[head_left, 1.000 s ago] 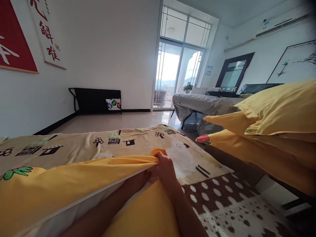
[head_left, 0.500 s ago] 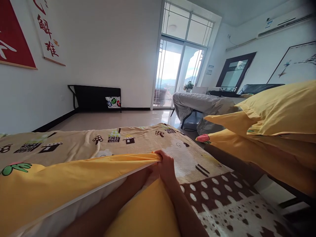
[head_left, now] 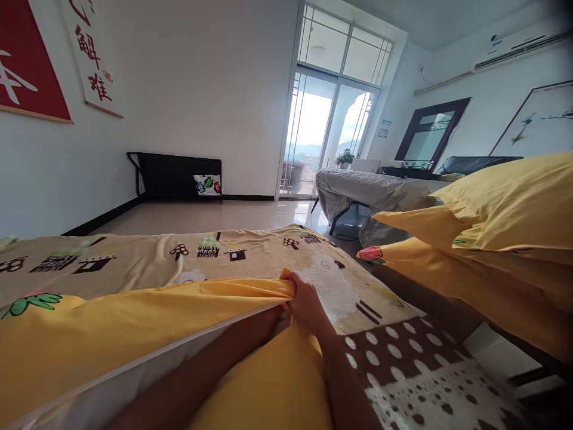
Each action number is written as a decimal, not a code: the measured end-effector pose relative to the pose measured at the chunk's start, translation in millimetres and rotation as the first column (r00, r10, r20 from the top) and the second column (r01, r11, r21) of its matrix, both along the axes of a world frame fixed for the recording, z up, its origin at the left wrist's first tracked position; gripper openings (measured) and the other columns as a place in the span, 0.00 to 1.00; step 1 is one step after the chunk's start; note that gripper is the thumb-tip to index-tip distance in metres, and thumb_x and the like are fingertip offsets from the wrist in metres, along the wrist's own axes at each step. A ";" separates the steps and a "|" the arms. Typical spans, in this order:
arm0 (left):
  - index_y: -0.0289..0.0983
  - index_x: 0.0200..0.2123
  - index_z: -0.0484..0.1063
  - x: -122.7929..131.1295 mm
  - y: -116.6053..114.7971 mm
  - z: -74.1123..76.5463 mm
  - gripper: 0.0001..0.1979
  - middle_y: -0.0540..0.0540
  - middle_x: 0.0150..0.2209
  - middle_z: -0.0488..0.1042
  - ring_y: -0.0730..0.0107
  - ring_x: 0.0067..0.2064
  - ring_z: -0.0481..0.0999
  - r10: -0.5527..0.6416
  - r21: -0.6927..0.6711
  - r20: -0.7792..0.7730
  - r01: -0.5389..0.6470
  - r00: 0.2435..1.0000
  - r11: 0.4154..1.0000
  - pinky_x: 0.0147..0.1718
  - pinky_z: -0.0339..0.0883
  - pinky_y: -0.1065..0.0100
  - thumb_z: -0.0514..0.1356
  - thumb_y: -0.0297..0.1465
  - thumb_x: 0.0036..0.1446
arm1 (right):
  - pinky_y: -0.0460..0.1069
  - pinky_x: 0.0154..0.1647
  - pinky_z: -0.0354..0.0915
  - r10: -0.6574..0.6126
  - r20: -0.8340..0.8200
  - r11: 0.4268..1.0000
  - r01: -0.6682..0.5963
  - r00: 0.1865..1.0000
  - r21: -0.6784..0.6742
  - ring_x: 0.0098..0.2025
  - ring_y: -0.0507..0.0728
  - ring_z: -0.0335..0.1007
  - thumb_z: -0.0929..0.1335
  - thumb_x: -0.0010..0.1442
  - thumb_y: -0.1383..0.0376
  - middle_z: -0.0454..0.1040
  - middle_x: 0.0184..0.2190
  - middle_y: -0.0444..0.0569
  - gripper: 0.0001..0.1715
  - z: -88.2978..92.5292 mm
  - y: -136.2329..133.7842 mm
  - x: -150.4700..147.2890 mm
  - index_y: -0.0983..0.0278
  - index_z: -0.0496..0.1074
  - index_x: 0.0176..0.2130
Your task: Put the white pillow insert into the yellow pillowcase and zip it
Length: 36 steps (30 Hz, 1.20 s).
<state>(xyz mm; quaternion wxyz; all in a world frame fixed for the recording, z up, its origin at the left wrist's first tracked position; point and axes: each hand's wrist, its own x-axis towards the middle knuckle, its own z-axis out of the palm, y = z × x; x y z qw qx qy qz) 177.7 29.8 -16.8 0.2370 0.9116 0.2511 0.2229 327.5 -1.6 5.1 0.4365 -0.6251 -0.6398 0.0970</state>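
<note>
My right hand (head_left: 308, 301) is closed on the corner of a yellow cover (head_left: 111, 328), pinching the fabric at its far edge. My left forearm (head_left: 210, 373) runs under that cover beside a white inner layer (head_left: 134, 376), and the left hand itself is hidden by the fabric near the same corner. The cover lies on a patterned beige blanket (head_left: 250, 251) with brown houses and dots, spread over the bed.
Two yellow pillows (head_left: 505, 209) are stacked at the right, the lower one (head_left: 447, 269) reaching the bed's edge. Beyond the bed are a tiled floor (head_left: 201, 218), a draped table (head_left: 371, 191), a black folded frame (head_left: 174, 179) against the wall and glass balcony doors (head_left: 322, 137).
The small yellow corner that stuck up above my right hand is now drawn flat under the fingers. The hand has shifted slightly right; otherwise only the view has moved a little.
</note>
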 end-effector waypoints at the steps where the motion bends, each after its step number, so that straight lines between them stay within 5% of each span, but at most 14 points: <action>1: 0.39 0.58 0.63 -3.4 -2.7 3.2 0.23 0.42 0.61 0.63 0.56 0.62 0.61 -0.036 0.002 0.021 0.036 0.999 0.999 0.63 0.50 0.56 0.52 0.35 0.60 | 0.46 0.35 0.58 -0.027 0.021 1.000 0.027 0.999 0.006 0.33 0.55 0.68 0.62 0.39 0.73 0.74 0.32 0.46 0.20 0.9 -1.1 -0.7 0.63 0.69 0.35; 6: 0.38 0.53 0.67 -21.1 -17.8 15.8 0.18 0.41 0.53 0.71 0.59 0.55 0.68 -0.114 -0.019 0.068 0.116 0.991 0.993 0.56 0.59 0.59 0.48 0.34 0.63 | 0.46 0.34 0.57 -0.072 0.082 0.996 0.068 0.994 0.056 0.33 0.55 0.67 0.60 0.39 0.73 0.73 0.30 0.47 0.16 6.5 -7.0 -8.4 0.63 0.68 0.30; 13: 0.38 0.43 0.68 -18.0 -23.5 20.6 0.11 0.46 0.42 0.73 0.66 0.42 0.70 -0.093 -0.082 0.091 0.101 0.991 0.991 0.44 0.63 0.68 0.56 0.32 0.56 | 0.45 0.30 0.57 0.068 -0.188 0.996 -0.076 0.980 -0.037 0.29 0.53 0.66 0.61 0.40 0.70 0.72 0.24 0.42 0.11 14.2 -12.7 -11.4 0.63 0.67 0.28; 19: 0.37 0.31 0.73 -27.1 -37.8 45.4 0.10 0.48 0.33 0.74 0.69 0.34 0.69 -0.116 -0.114 -0.108 0.103 0.987 0.988 0.35 0.61 0.70 0.52 0.30 0.59 | 0.43 0.24 0.57 0.192 -0.583 0.976 -0.215 0.790 0.031 0.25 0.51 0.62 0.64 0.42 0.67 0.68 0.21 0.40 0.06 10.1 -13.1 -17.9 0.63 0.65 0.27; 23: 0.38 0.37 0.74 -39.1 -38.4 49.9 0.13 0.50 0.36 0.75 0.71 0.37 0.71 -0.190 -0.132 0.006 0.189 0.982 0.973 0.42 0.64 0.71 0.50 0.34 0.64 | 0.44 0.26 0.61 0.242 -0.713 0.957 -0.281 0.658 0.065 0.26 0.51 0.64 0.65 0.43 0.66 0.69 0.21 0.40 0.08 10.3 -13.5 -21.7 0.63 0.65 0.29; 26: 0.38 0.41 0.73 -39.0 -35.2 37.9 0.13 0.47 0.41 0.75 0.69 0.44 0.72 -0.210 0.123 0.086 0.199 0.974 0.972 0.49 0.64 0.69 0.49 0.31 0.65 | 0.43 0.27 0.60 0.259 -0.663 0.959 -0.268 0.703 0.089 0.28 0.51 0.65 0.64 0.44 0.68 0.71 0.24 0.41 0.08 7.6 -10.9 -20.1 0.63 0.67 0.30; 30: 0.34 0.42 0.72 -32.8 -33.6 20.2 0.13 0.42 0.46 0.74 0.68 0.50 0.71 -0.195 0.539 0.074 0.125 0.978 0.833 0.54 0.64 0.68 0.49 0.23 0.63 | 0.42 0.26 0.60 0.246 -0.555 0.966 -0.246 0.794 0.077 0.28 0.51 0.65 0.64 0.45 0.67 0.72 0.24 0.42 0.09 1.1 -6.7 -15.9 0.64 0.69 0.31; 36: 0.31 0.58 0.63 -28.7 -36.6 14.6 0.21 0.39 0.58 0.67 0.60 0.59 0.66 -0.042 0.711 0.032 0.007 0.999 0.704 0.58 0.64 0.59 0.52 0.24 0.60 | 0.43 0.28 0.60 0.183 -0.463 0.983 -0.154 0.867 0.099 0.30 0.52 0.67 0.63 0.47 0.67 0.73 0.25 0.42 0.13 -5.3 -6.2 -14.2 0.63 0.71 0.35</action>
